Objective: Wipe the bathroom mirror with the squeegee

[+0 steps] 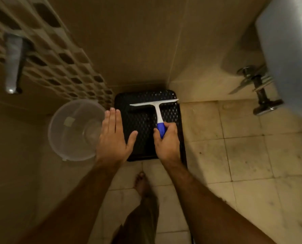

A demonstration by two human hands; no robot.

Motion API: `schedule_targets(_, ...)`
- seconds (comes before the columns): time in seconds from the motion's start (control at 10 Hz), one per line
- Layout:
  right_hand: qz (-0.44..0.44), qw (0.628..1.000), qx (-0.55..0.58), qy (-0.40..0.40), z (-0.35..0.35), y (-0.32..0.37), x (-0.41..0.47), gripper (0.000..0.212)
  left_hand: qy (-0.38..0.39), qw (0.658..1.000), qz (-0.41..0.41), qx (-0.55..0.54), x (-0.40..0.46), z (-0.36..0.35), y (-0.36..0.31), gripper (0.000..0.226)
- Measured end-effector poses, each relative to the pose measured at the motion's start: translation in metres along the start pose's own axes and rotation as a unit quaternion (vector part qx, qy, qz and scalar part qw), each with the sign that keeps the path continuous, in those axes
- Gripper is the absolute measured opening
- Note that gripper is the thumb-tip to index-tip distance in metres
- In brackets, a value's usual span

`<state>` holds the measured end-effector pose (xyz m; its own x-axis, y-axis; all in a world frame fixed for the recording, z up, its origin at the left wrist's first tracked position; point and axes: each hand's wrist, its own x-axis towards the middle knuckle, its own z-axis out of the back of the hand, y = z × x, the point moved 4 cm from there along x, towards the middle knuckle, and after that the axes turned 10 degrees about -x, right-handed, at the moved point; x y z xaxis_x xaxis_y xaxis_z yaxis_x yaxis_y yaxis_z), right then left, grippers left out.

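While the view looks straight down from head height, a squeegee (156, 110) sits over a black perforated stool (143, 124) — this stool is the landmark for everything else. Its white blade runs crosswise above the far part of the stool top, and its white neck leads back to a blue grip. Whether the blade touches the stool top cannot be told.

Of the two hands, the right hand (167, 142) is over the near right part of the stool, fingers and thumb curled round the blue grip, holding the squeegee. The left hand (114, 136) is over the stool's left edge, palm down, fingers straight and together, thumb spread toward the stool's middle — it holds nothing. Both forearms are bare.

Just left of the stool stands a clear plastic bucket (74, 130), partly covered by the left hand. Near side of the stool, a bare foot (141, 184) rests on the pale tiled floor (243, 155). Beyond the stool rises a brown tiled wall (129, 41), with a strip of patterned tiles to the far left and a metal tap (13, 64) there. Far right of the stool hangs a white basin (287, 50) with chrome pipework (259, 90) under it.
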<state>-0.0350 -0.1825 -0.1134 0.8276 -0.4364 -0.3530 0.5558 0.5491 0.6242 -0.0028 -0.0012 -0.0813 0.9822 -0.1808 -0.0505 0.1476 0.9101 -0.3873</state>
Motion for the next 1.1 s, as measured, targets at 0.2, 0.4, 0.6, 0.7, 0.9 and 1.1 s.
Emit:
schedule_targets(0.2, -0.023, 1.000, -0.010, -0.010, -0.035, -0.004, 0.034, 0.034, 0.019, 1.000, 0.009, 0.007, 0.006, -0.045, 0.034, 0.083)
schedule_targets(0.4, -0.029, 0.999, -0.030, -0.016, -0.052, -0.012, 0.057, 0.035, 0.031, 0.999, 0.006, 0.008, 0.024, -0.062, 0.043, 0.083)
schedule_targets(0.6, -0.030, 0.999, -0.018, 0.018, -0.056, -0.029, 0.062, 0.046, 0.046, 0.999, -0.008, 0.010, 0.017, -0.068, 0.039, 0.085)
schedule_targets(0.7, -0.008, 0.999, -0.029, 0.016, -0.047, -0.028, 0.060, 0.056, 0.057, 0.998, -0.010, 0.008, 0.011, -0.066, 0.030, 0.085)
schedule_targets(0.9, 0.085, 0.990, -0.114, -0.001, 0.024, -0.015, 0.044, 0.060, 0.031, 0.998, -0.035, 0.031, 0.002, -0.027, -0.014, 0.080)
schedule_targets(1.1, 0.134, 0.981, -0.135, -0.031, 0.127, -0.008, 0.015, 0.063, 0.066, 0.995, -0.076, 0.002, -0.022, 0.014, -0.100, 0.085)
